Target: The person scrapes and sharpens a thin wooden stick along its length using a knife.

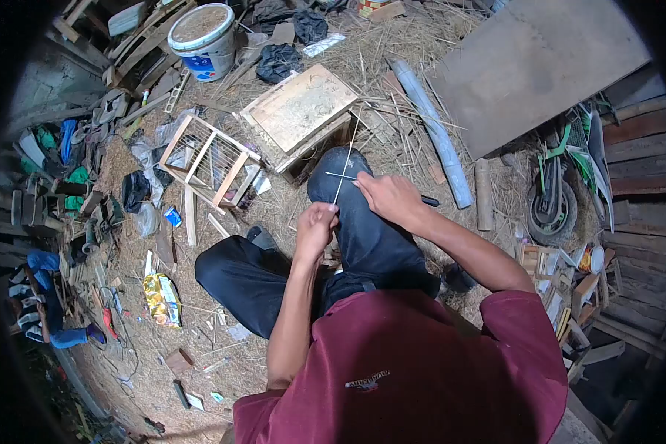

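Note:
Over my raised knee, my left hand (317,228) is closed round the lower end of a thin pale wooden strip (349,143), which slants up and away from me. My right hand (387,197) grips a knife (340,176). Its narrow blade crosses the strip just above my left fingers, and its dark handle sticks out behind the right hand. A wooden box (300,111) with sawdust on its top stands just beyond the knee. To its left lies a small slatted wooden cage (209,161), tilted on the ground.
A white bucket (202,43) stands at the back left. A rolled grey sheet (433,133) and a large board (544,59) lie right of the box, near a green bicycle or motorbike (562,177). Another person (44,300) sits far left. Straw, offcuts and a yellow packet (161,300) litter the ground.

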`<move>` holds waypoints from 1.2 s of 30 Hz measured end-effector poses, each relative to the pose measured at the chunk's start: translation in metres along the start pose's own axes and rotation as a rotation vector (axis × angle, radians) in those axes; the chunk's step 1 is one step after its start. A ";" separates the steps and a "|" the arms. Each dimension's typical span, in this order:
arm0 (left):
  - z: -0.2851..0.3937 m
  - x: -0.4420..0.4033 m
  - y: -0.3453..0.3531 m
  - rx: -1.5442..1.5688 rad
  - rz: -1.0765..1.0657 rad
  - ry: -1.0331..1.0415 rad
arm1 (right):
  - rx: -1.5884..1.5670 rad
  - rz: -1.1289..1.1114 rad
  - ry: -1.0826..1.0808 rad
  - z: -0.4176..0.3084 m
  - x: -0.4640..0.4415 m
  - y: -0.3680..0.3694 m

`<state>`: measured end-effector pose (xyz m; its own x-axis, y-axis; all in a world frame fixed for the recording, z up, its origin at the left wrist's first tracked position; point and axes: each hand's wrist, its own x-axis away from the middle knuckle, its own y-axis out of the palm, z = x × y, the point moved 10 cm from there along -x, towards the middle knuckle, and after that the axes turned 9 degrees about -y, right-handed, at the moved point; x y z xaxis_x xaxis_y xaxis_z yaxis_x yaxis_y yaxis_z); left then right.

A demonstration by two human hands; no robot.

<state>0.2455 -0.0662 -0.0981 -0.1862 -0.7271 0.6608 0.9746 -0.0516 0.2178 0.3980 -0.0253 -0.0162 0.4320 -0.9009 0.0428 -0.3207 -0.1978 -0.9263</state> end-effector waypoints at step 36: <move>-0.031 0.134 -0.078 -0.181 0.228 0.124 | -0.060 0.105 0.209 0.038 0.013 -0.003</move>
<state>0.1483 -0.1808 -0.0482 0.0453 -0.8114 0.5827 0.9979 0.0094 -0.0645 0.4364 -0.0213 -0.0267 0.2115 -0.9769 0.0302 -0.4070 -0.1161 -0.9060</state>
